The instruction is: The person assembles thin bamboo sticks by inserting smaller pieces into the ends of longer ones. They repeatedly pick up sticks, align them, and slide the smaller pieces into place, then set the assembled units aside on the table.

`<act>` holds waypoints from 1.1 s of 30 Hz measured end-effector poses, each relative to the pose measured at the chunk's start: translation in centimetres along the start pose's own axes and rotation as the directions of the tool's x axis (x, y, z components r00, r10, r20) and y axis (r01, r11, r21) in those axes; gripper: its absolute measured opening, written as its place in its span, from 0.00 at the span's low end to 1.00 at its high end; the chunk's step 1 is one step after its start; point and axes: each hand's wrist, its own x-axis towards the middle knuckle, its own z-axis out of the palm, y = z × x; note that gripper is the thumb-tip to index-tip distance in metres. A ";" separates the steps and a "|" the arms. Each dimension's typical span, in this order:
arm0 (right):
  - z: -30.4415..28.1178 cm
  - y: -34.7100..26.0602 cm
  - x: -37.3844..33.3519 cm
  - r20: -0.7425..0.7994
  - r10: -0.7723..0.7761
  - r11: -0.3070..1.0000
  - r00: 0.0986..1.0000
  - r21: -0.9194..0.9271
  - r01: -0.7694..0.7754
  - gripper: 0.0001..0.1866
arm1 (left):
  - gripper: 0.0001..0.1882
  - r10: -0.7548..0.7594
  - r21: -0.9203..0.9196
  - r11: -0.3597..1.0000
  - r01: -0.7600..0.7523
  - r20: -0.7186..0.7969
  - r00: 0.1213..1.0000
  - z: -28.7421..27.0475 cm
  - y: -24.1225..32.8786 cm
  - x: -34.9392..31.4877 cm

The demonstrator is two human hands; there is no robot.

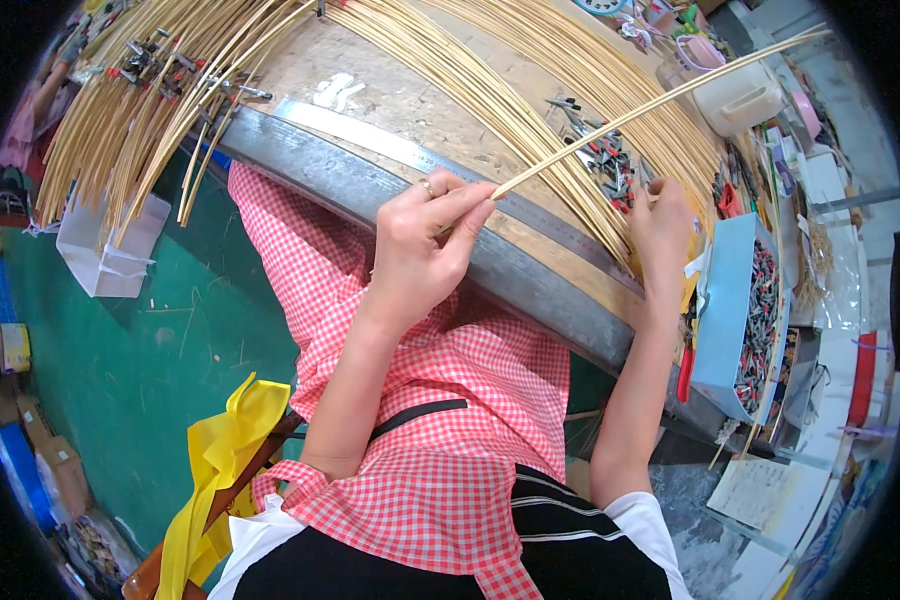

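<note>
My left hand [425, 240], with a ring on one finger, pinches the near end of a long, thin wooden rod [660, 103]. The rod slants up and away to the far right, over the bench. Beyond the bench's front edge my right hand [662, 225] is closed, its fingertips drawn together beside a heap of small black-and-red clips [602, 155]. Whatever those fingertips hold is too hidden to name. Under the held rod a bundle of similar rods [470, 90] lies across the bench, its near end close to my right hand.
A metal ruler [370, 132] lies along the bench's grey front edge [320, 170]. Clipped rods [120, 130] overhang at left. A blue box [722, 300] of clips stands at right, near red-handled pliers [685, 372]. Yellow cloth [225, 450] hangs at lower left.
</note>
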 end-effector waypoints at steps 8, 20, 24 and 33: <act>-6.1 -6.1 -4.3 0.401 0.139 0.042 0.905 0.911 -0.410 0.12 | 0.09 0.023 -0.023 1.000 -0.021 0.081 0.996 0.7 0.6 -0.4; -6.4 -7.8 -6.0 0.514 -0.037 -0.505 0.857 0.730 -0.460 0.12 | 0.11 0.083 0.039 0.995 -0.088 0.103 0.991 1.5 1.5 -0.9; -6.7 -8.7 -5.8 0.587 -0.107 -0.662 0.803 0.560 -0.498 0.14 | 0.11 0.115 0.103 0.986 -0.128 0.124 0.986 1.5 1.8 -0.9; -6.8 -8.3 -5.2 0.415 0.219 -0.176 0.883 0.907 -0.383 0.09 | 0.13 0.118 0.124 0.982 -0.143 0.192 0.974 1.7 1.6 -1.4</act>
